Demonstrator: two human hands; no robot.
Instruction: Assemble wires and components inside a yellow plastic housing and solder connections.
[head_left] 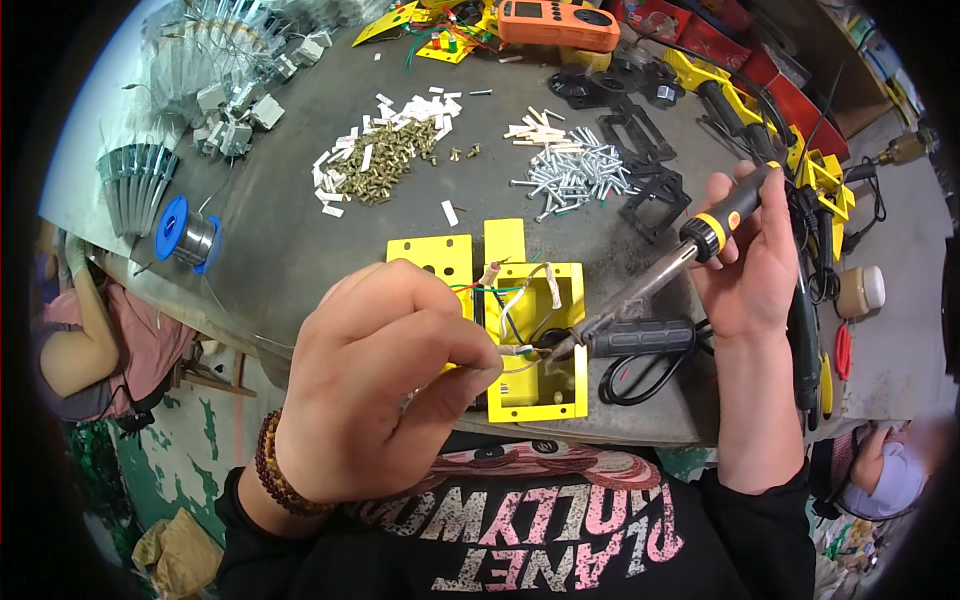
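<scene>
My right hand (pixel 750 265) grips the black-and-yellow handle of a soldering iron (pixel 650 285). Its metal shaft slants down to the left, and the tip is over a yellow box (pixel 537 413), near thin wire ends. Beside that tip, the fingers of my left hand (pixel 390 370) pinch a thin wire (pixel 515 350); the exact grip is partly hidden. Red, green, white and black wires (pixel 510 305) lie in and over the open box. A yellow plate with holes (pixel 430 255) sits behind my left hand. A black cable with a ribbed sleeve (pixel 640 338) comes out on the box's right.
Brass screws (pixel 385 160) and silver screws (pixel 575 175) lie in piles beyond the box. A blue solder spool (pixel 180 238) stands left, its strand running toward my left hand. An orange meter (pixel 558 25) is at the back. Black frames (pixel 655 200) and yellow parts (pixel 825 190) sit right.
</scene>
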